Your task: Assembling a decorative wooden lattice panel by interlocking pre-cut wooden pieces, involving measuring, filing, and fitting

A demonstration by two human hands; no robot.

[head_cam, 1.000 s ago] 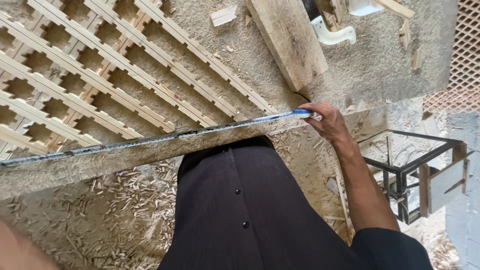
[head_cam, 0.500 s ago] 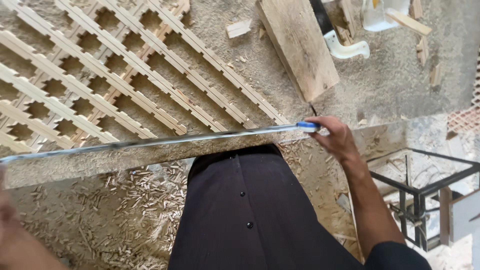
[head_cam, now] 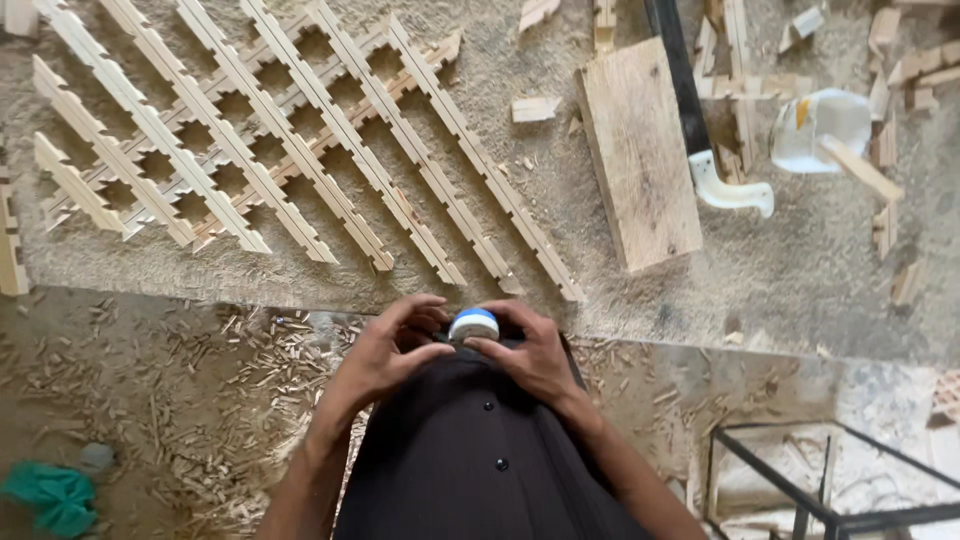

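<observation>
Both my hands meet in front of my waist at the table's near edge. My left hand (head_cam: 390,350) and my right hand (head_cam: 530,352) together hold a small round tape measure (head_cam: 473,323) with a white case and a blue band. No tape blade shows outside the case. Just beyond my hands lies a wooden lattice panel (head_cam: 280,150) of crossed notched slats, flat on the sawdust-covered table (head_cam: 800,290).
A thick wooden plank (head_cam: 640,150) lies right of the lattice, next to a black bar with a white handle (head_cam: 720,185) and a white plastic container (head_cam: 815,130). Small wood offcuts scatter at the far right. Shavings cover the floor, with a green cloth (head_cam: 50,495) and a black metal frame (head_cam: 830,480).
The long tape blade stretched along the table edge is gone from view. My hands have come together at my waist around the tape measure case, and the view has tilted further onto the table.
</observation>
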